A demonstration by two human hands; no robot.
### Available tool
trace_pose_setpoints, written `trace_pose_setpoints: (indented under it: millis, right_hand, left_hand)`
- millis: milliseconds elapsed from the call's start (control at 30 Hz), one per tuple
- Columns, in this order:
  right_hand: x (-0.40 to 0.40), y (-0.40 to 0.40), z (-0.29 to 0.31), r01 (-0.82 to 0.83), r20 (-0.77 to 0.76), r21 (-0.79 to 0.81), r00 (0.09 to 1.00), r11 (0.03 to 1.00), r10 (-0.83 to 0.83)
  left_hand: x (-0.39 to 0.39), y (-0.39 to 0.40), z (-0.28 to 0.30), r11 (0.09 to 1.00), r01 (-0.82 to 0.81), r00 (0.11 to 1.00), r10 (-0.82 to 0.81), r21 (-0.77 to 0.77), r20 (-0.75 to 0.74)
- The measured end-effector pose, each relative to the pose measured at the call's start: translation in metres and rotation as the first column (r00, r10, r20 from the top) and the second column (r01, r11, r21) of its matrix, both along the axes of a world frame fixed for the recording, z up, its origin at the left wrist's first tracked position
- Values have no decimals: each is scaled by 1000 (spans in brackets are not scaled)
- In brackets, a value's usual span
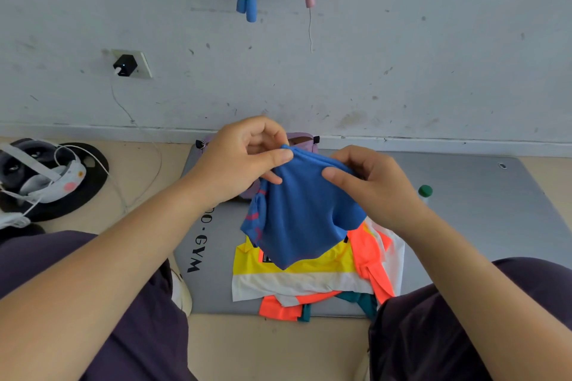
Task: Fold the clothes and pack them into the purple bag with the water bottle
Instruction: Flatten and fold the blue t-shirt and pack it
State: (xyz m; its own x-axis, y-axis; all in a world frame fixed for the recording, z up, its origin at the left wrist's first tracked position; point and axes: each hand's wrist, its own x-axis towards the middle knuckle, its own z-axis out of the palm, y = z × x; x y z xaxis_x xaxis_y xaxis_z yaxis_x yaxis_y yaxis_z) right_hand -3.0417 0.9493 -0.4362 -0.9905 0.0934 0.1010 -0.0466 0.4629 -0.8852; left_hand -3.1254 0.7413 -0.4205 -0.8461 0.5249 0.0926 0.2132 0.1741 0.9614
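Head view. Both forearms reach forward from the lower corners and converge at mid-frame above a grey mat (pixel 464 195) lying on the floor.

Left hand (pixel 244 161): raised, palm turned toward the right hand, wrist slightly bent. The thumb and index finger are curled together and pinch the top edge of a blue garment (pixel 303 210); the remaining fingers (pixel 269 130) arch above the pinch point.

Right hand (pixel 371 182): level with the left hand and just beside it, back of the hand facing the camera. The thumb presses against the blue garment's upper edge with the fingers curled behind the cloth, so the hand grips the fabric. The fingertips behind the cloth are hidden.

Blue garment: hangs from the fingers of both hands, its lower corner dropping over a pile of clothes (pixel 297 278) directly below the fingers. The pile shows yellow, white, orange and teal fabric and rests on the mat.

Purple bag (pixel 301 139): beyond the fingers, against the wall, mostly hidden by both hands and the garment; only its top edge and a lower-left patch are visible.

Water bottle (pixel 425 192): right of the right-hand fingers, on the mat; only the green cap and a little of the body show past the wrist.

Left of the left forearm, a headset (pixel 40 173) lies on the floor.
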Motion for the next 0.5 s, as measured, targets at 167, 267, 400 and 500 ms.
trace_pose_setpoints:
  millis: [167, 267, 400, 500]
  right_hand:
    - [0, -1, -1, -13, -9, -14, 1000, 1000, 13]
    - [0, -3, -2, -43, -10, -25, 999, 999, 43]
    - [2, -7, -3, -104, -79, -100, 992, 989, 97]
    - [3, -9, -3, -146, -150, -36, 979, 989, 139]
  left_hand:
    - [0, 1, -3, 996, 51, 997, -46, -67, 64]
    - [-1, 1, -3, 967, 89, 995, -97, -238, -22]
    - [1, 2, -6, 965, -1, 988, -39, -262, -149]
    - [0, 2, -6, 978, -39, 984, 3, -203, -178]
